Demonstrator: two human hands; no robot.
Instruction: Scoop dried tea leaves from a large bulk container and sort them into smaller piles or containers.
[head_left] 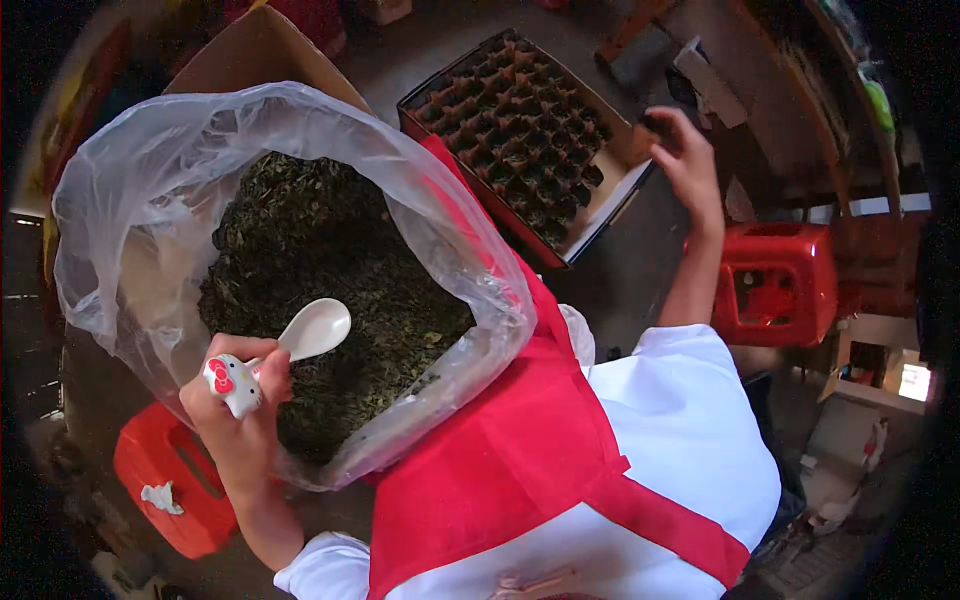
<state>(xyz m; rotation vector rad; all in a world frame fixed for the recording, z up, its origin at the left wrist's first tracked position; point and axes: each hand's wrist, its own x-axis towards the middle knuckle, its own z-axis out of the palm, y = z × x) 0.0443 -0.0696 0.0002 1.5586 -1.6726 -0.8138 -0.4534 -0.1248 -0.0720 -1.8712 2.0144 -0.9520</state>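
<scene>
My left hand (pixel 235 400) is closed round the handle of a white spoon (pixel 318 328), whose end is a cat head with a pink bow. No leaves show in the spoon's bowl, which hangs over dark dried leaves (pixel 320 250) in a large clear plastic bag (pixel 120 210) with its mouth spread wide. Reaching out at the upper right, my right hand (pixel 685 160) has its fingers curled at the corner of a shallow box (pixel 625 205). Something small and brownish-dark is at its fingertips, too unclear to name. Rows of small brown cups (pixel 515 125) with dark contents fill most of the box.
A cardboard flap (pixel 265 55) rises behind the bag. One red plastic stool (pixel 775 285) stands at the right; an orange-red one (pixel 175 480) with a crumpled white scrap is at the lower left. A wooden leg (pixel 630 30) stands beyond the box.
</scene>
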